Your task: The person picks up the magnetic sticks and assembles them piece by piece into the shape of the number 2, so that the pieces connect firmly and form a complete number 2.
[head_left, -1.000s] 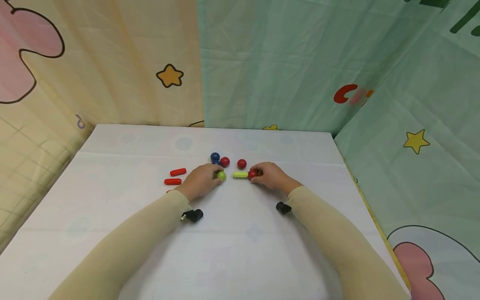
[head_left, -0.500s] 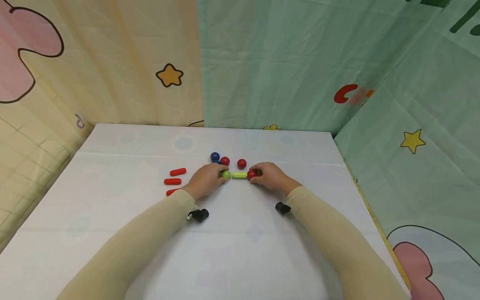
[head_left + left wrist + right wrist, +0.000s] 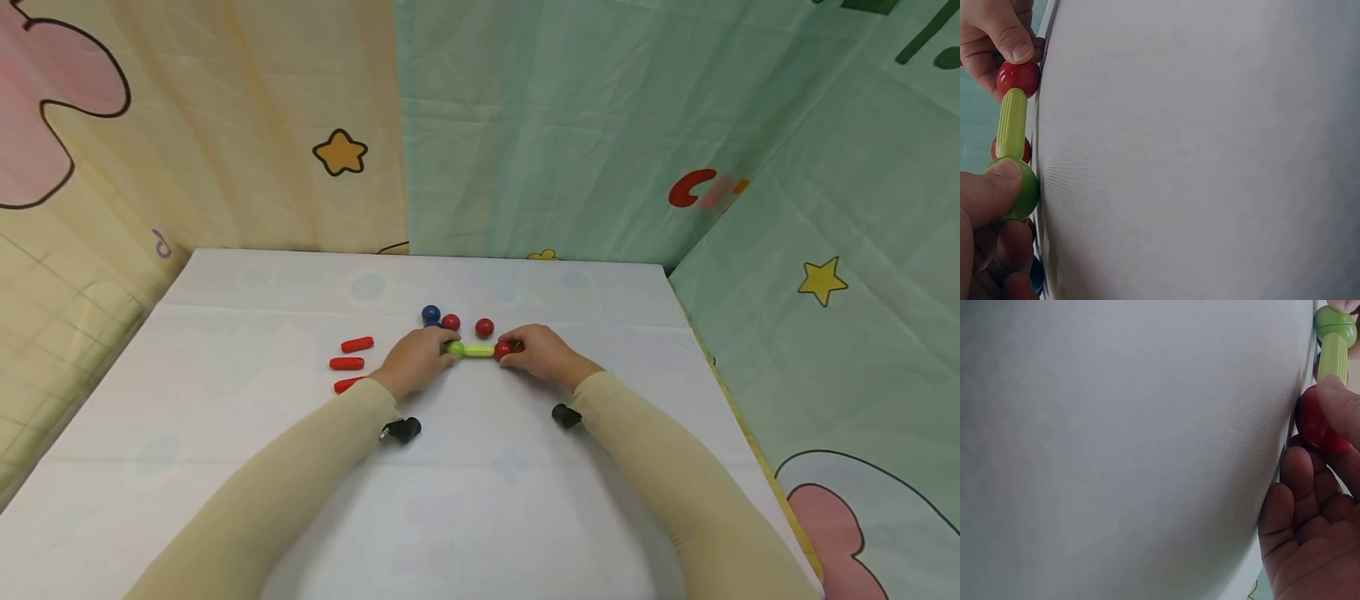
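Observation:
My left hand (image 3: 414, 362) pinches a green ball (image 3: 1025, 192) between thumb and fingers. A red ball (image 3: 1317, 422) is pinched by my right hand (image 3: 546, 354). Between the two balls lies a yellow-green ribbed rod (image 3: 479, 352); one end meets the red ball and the other touches the green ball. How deep the rod sits in either ball cannot be told. Just behind the rod rests a loose red ball (image 3: 484, 327). Another red ball (image 3: 451, 322) and a blue ball (image 3: 431, 314) stand beyond my left fingers, with a second blue ball partly hidden there.
Several red rods (image 3: 347, 364) lie left of my left hand, the nearest partly covered by the wrist. White cloth covers the table (image 3: 480, 500). Printed curtains (image 3: 540, 133) hang behind the table and along its right side.
My left hand has moved right with the green ball, closing the gap to the rod's left end. My right hand and the red ball have stayed nearly still.

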Available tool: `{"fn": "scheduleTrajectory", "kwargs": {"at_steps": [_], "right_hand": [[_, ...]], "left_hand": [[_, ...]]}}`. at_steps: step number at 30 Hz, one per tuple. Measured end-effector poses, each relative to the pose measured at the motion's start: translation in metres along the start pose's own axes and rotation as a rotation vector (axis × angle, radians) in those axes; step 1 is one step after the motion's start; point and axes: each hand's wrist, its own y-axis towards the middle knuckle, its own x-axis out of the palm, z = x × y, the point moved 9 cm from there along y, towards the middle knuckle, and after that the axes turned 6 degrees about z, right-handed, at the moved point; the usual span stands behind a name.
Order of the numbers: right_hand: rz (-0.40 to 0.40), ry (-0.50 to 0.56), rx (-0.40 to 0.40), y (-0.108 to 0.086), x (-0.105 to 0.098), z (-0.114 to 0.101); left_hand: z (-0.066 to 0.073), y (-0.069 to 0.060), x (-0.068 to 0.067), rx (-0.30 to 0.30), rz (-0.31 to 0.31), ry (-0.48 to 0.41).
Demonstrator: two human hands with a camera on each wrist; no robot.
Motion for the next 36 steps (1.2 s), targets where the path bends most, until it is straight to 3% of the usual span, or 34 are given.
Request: {"fn": "scheduleTrajectory", "kwargs": {"at_steps": [22,36], "right_hand": [[-0.001,-0.018,-0.022,0.0002,0.0006,-0.0008],[-0.004,-0.015,-0.017,0.0012,0.0001,-0.0003]], "left_hand": [[0.0002,-0.004,-0.0006,-0.026,0.012,0.012],[0.0027,-0.0037,-0.0029,0.003,-0.003,0.051]]}}
